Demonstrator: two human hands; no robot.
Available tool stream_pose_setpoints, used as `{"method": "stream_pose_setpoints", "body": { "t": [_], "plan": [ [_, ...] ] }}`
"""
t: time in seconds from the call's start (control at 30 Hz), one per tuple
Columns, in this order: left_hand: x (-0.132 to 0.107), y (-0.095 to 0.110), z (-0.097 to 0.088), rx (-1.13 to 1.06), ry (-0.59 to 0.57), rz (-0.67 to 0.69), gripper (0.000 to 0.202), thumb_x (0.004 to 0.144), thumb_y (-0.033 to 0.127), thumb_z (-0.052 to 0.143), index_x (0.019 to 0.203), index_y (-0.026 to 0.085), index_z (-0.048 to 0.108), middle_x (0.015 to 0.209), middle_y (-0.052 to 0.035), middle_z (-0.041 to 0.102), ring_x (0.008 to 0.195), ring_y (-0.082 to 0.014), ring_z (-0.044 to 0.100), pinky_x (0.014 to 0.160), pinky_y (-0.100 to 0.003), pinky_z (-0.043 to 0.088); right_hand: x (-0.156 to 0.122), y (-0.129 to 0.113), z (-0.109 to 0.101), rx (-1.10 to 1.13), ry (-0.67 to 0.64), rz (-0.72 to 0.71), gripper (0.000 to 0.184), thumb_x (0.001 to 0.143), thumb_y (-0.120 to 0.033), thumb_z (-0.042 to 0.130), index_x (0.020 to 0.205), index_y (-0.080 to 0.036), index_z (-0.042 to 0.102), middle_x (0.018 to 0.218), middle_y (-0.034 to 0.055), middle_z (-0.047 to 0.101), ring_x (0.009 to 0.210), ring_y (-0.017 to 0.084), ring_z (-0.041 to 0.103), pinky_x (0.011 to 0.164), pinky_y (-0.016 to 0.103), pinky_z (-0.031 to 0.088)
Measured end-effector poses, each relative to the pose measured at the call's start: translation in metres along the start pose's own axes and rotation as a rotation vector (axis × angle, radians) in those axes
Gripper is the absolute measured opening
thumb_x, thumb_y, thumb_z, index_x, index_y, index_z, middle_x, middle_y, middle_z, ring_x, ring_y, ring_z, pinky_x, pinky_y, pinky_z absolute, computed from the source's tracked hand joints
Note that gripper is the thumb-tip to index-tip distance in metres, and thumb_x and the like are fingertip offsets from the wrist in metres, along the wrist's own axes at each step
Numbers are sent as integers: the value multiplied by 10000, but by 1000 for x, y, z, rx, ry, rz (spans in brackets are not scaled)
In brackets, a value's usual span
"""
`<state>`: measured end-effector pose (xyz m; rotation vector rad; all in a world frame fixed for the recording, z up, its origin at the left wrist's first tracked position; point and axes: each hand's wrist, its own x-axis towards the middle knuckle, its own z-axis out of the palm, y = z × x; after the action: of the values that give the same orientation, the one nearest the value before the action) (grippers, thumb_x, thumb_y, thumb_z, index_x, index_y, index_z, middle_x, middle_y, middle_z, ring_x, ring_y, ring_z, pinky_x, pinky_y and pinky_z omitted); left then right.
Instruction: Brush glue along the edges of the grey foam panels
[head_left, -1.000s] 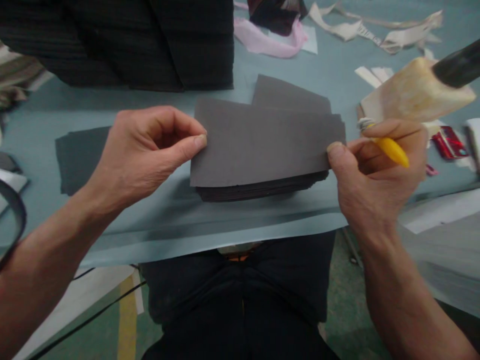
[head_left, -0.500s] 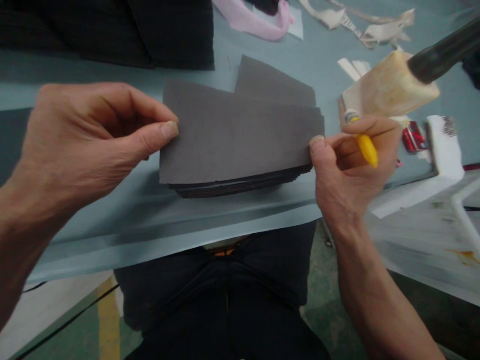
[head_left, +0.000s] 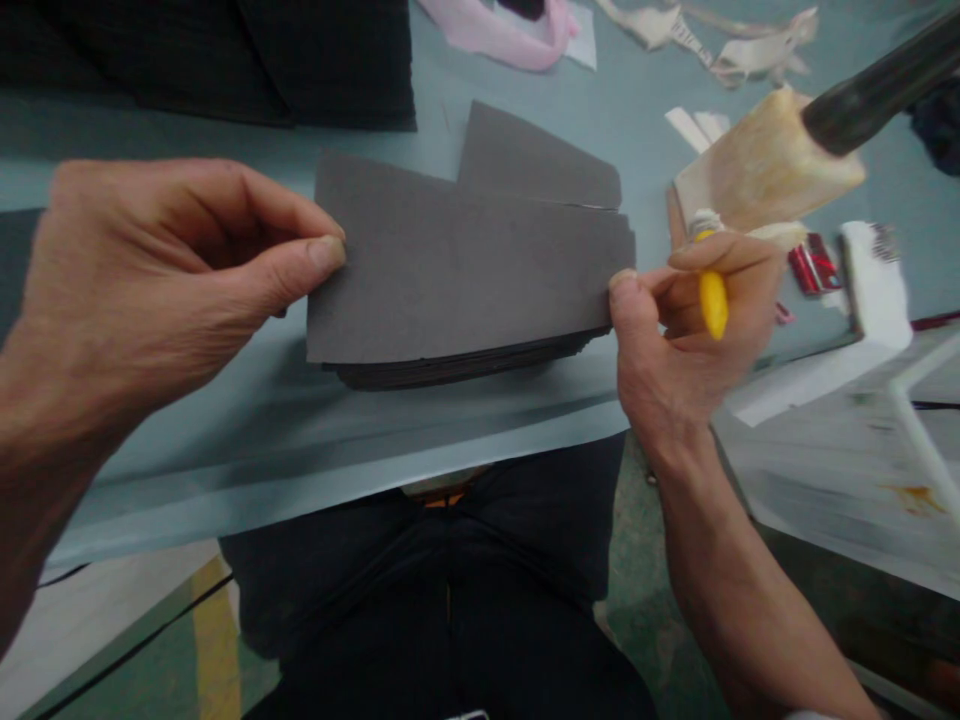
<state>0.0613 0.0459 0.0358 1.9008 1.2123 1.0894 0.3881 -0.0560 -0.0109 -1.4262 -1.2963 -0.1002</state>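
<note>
Here the left hand (head_left: 165,262) pinches a grey sheet (head_left: 461,270), the right hand (head_left: 686,360) its opposite end and a yellow tool (head_left: 714,305).

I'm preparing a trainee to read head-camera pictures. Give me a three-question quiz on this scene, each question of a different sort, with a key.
1. Which hand has the yellow tool among its fingers? A) left; B) right; C) both.
2. True or false: the left hand touches nothing.
3. Fill in: in the view, the pink strip lies to the ____ of the pale block with the black handle.

Key:
1. B: the right hand has it.
2. False: it pinches the left edge of the top gray sheet.
3. left
</note>
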Motion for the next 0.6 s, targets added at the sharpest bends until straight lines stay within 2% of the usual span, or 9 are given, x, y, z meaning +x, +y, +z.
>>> {"method": "stream_pose_setpoints", "body": {
  "t": [0.1,0.23,0.37,0.5,0.6],
  "plan": [
    [0,0,0,92,-40,28,398,857,556,900,1033,199,908,816,27,744,676,-104,636,1022,-494,666,-1,-3,0,-16,-3,16,319,984,-522,777,1139,-336,568,882,-35,532,824,203,723,784,423,653],
    [-1,-2,-1,84,-42,29,387,864,551,904,1046,210,909,832,23,752,713,-117,666,999,-446,672,0,-8,1,-1,0,11,311,986,-512,770,1122,-333,555,861,-42,524,744,185,678,763,414,635],
    [0,1,-1,100,-43,22,422,859,566,897,1041,185,903,815,23,736,711,-116,665,1038,-508,661,1,-10,1,27,16,-6,314,973,-490,790,1102,-324,556,840,-55,515,675,160,622,727,399,617],
    [3,6,1,103,-60,13,476,831,616,849,1022,182,893,818,44,729,703,-103,643,1019,-577,644,0,-5,0,34,-8,13,329,967,-480,815,1112,-318,569,899,-35,563,764,177,693,757,402,637],
    [6,6,2,90,-42,1,444,830,582,860,1022,183,895,828,29,741,693,-102,623,937,-508,662,2,0,1,24,-22,17,331,981,-517,801,1126,-329,570,918,-25,575,853,209,744,784,415,651]
  ]
}}
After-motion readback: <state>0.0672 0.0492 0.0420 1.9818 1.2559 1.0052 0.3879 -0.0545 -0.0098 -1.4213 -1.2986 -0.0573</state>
